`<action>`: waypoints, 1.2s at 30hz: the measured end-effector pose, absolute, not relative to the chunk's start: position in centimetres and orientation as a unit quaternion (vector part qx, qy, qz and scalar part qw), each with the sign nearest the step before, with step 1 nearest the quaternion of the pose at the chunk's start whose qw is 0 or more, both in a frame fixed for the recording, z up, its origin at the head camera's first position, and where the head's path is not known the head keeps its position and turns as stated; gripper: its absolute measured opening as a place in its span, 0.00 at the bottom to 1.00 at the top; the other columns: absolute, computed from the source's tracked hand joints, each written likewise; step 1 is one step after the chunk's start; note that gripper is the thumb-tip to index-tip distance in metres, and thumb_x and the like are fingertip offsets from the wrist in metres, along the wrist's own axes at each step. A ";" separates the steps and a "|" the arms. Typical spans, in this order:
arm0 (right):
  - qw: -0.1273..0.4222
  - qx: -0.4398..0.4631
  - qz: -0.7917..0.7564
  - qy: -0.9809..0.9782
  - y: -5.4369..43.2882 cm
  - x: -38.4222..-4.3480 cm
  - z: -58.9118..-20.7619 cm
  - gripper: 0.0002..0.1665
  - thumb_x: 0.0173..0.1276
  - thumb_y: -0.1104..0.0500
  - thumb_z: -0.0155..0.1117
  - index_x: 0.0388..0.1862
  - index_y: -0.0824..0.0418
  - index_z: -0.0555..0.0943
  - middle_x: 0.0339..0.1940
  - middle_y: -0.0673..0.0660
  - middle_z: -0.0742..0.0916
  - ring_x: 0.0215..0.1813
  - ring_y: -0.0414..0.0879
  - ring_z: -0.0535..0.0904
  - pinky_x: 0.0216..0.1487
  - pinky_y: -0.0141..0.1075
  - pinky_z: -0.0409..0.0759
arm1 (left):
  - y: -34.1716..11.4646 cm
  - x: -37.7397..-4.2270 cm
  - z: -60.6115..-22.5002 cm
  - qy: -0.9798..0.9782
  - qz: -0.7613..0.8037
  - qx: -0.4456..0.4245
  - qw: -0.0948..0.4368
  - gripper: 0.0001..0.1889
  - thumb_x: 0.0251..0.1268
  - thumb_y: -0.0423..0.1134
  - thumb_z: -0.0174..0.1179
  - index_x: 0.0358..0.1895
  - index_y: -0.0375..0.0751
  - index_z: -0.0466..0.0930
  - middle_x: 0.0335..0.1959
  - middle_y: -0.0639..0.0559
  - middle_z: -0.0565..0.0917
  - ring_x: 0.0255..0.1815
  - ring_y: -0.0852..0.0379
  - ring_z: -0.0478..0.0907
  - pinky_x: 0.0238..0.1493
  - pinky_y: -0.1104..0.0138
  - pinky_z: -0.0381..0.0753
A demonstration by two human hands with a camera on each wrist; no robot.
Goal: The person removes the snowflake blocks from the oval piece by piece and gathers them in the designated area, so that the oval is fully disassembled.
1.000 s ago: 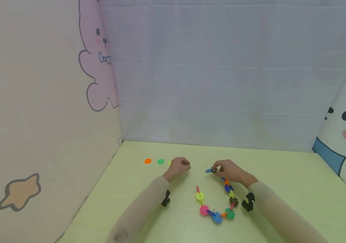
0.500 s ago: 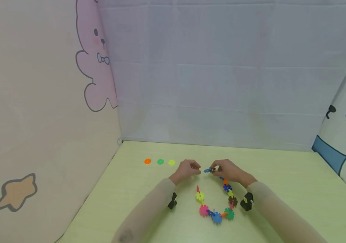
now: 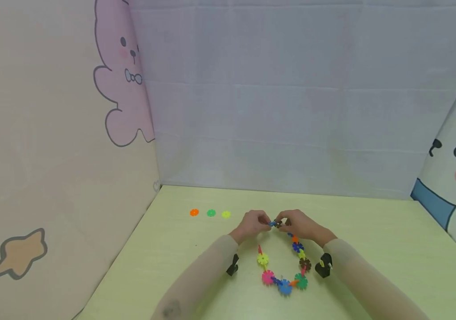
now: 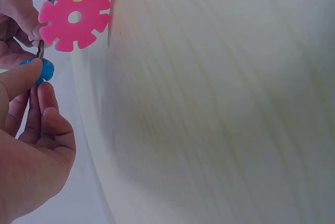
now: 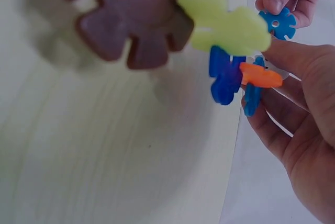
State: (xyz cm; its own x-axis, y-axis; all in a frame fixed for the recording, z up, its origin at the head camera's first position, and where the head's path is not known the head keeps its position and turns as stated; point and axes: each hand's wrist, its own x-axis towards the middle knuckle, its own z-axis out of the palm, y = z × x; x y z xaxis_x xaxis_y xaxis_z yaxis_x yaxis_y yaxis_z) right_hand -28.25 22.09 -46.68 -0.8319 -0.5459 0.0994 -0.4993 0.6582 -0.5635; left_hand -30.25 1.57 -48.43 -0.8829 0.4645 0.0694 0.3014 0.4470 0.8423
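My left hand (image 3: 251,224) pinches a light-blue notched plastic disc (image 5: 284,26) between thumb and fingers. Beside it, my right hand (image 3: 301,223) holds the end of a chain of interlocking discs, where a brown disc (image 3: 279,224) joins the blue one. From there the chain curves towards the front of the table: an orange disc (image 5: 260,75), a dark-blue one (image 3: 298,247), a yellow one, another brown one (image 3: 305,264), a green one (image 3: 301,281). It runs on past a pink disc (image 3: 268,277) to a red one (image 3: 260,250) at its other end.
Three loose discs lie in a row at the back left of the pale table (image 3: 380,249): orange (image 3: 194,212), green (image 3: 211,213) and yellow (image 3: 226,214). A white cloth wall (image 3: 284,106) stands behind, and a printed wall (image 3: 52,146) on the left.
My left hand has moved right, away from the loose yellow disc, and now pinches the blue disc at the chain's end. My right hand has kept its hold, shifting slightly left.
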 end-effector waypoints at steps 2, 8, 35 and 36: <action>0.039 -0.287 -0.302 0.908 22.1 -28.2 -46.6 0.10 0.64 0.64 0.64 0.44 0.58 0.80 0.40 0.53 0.84 0.31 0.41 0.80 0.30 0.32 0.77 | 1.6 -30.3 -48.4 0.849 0.471 0.224 0.083 0.03 0.56 0.33 0.67 0.31 0.41 0.81 0.28 0.57 0.81 0.30 0.64 0.75 0.30 0.71 0.74; 0.032 -0.270 -0.284 0.919 22.0 -28.2 -46.8 0.14 0.66 0.60 0.64 0.49 0.61 0.78 0.42 0.54 0.84 0.37 0.42 0.80 0.35 0.33 0.78 | 1.7 -30.3 -48.3 0.851 0.472 0.214 0.082 0.03 0.56 0.33 0.67 0.31 0.41 0.81 0.28 0.57 0.81 0.31 0.64 0.76 0.32 0.71 0.74; 0.018 -0.282 -0.246 0.927 21.8 -28.4 -46.6 0.15 0.65 0.59 0.65 0.49 0.63 0.79 0.38 0.51 0.84 0.34 0.39 0.77 0.34 0.33 0.76 | 2.7 -30.6 -48.5 0.875 0.397 0.278 0.003 0.04 0.55 0.32 0.68 0.30 0.43 0.81 0.25 0.59 0.81 0.27 0.68 0.74 0.30 0.75 0.73; 0.019 -0.283 -0.246 0.927 21.8 -28.4 -46.7 0.15 0.65 0.58 0.65 0.49 0.63 0.79 0.38 0.51 0.84 0.34 0.39 0.77 0.34 0.33 0.76 | 2.7 -30.6 -48.5 0.876 0.392 0.279 0.000 0.04 0.55 0.32 0.68 0.30 0.43 0.81 0.25 0.58 0.81 0.27 0.68 0.75 0.30 0.75 0.73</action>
